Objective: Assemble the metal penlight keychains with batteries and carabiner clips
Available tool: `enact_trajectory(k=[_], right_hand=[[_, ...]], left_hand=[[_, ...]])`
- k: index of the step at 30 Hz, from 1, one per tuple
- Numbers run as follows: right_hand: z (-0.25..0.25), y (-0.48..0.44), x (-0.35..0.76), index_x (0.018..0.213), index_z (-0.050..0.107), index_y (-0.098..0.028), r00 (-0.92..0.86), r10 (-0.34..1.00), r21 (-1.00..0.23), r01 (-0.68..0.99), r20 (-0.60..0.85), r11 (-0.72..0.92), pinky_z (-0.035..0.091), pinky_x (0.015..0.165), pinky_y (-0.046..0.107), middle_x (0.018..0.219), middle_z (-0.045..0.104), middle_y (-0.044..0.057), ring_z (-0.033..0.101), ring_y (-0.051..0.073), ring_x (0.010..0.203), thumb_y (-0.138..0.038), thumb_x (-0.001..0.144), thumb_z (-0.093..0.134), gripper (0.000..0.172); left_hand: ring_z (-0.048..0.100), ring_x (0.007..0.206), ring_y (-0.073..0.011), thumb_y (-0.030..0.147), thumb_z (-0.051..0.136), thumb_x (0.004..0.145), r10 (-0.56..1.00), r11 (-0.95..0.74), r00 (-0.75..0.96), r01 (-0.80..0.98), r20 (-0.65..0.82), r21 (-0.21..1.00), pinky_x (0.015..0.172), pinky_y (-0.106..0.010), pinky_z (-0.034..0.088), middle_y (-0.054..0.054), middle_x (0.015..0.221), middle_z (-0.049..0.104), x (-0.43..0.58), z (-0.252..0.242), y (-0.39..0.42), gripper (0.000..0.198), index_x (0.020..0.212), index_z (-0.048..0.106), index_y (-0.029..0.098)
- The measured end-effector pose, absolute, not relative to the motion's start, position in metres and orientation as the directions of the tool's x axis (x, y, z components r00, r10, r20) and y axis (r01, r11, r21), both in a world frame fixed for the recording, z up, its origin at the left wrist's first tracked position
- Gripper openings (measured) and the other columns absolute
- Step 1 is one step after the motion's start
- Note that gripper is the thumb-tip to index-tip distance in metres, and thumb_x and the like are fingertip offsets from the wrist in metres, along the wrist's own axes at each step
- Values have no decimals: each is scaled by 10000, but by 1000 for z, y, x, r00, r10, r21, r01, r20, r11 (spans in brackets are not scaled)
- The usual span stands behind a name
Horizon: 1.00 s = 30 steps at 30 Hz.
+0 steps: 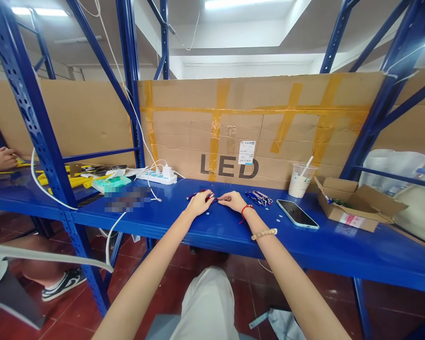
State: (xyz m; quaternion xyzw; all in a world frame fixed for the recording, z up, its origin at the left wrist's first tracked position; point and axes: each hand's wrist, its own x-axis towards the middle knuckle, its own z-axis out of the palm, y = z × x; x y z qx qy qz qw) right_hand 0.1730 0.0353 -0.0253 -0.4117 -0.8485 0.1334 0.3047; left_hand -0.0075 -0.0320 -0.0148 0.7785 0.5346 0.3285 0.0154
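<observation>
My left hand rests at the middle of the blue shelf, its fingers closed round a small dark blue and red piece whose kind I cannot make out. Beside it, my right hand has its fingertips pinched at the right end of the same piece. The fingers cover most of it. A dark blue end sticks out left of my left hand. Just right of my right hand lies a small pile of blue, red and silvery pieces. Several tiny pale spots or bits dot the surface near my hands.
To the right are a phone, a plastic cup with a straw and an open cardboard box. A white power strip and cables lie left. Blue posts frame the shelf. Another person's hand shows far left.
</observation>
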Motion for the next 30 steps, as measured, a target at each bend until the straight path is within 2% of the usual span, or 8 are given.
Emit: enact_trajectory(k=[8, 19, 30], right_hand=[[-23, 33, 173, 890, 730, -222, -490, 768, -436, 634, 412, 638, 469, 616, 247, 835, 714, 36, 606, 150, 693, -271, 728, 639, 193], [-22, 30, 172, 893, 728, -199, -473, 789, -470, 634, 391, 614, 477, 622, 248, 815, 714, 44, 607, 150, 690, -282, 722, 637, 211], [-23, 32, 172, 868, 733, -214, -499, 756, -430, 623, 424, 653, 484, 629, 248, 812, 715, 34, 619, 150, 677, -253, 722, 630, 183]], left_hand=[[604, 722, -162, 313, 446, 843, 840, -432, 203, 811, 503, 394, 643, -244, 448, -13, 750, 632, -7, -15, -31, 175, 903, 573, 210], [599, 706, -161, 312, 437, 843, 843, -427, 206, 818, 497, 385, 613, -237, 434, -10, 730, 624, -7, -14, -33, 169, 879, 568, 211], [604, 738, -166, 309, 425, 847, 847, -418, 209, 829, 490, 370, 625, -241, 439, -17, 782, 641, -7, -14, -35, 181, 892, 572, 215]])
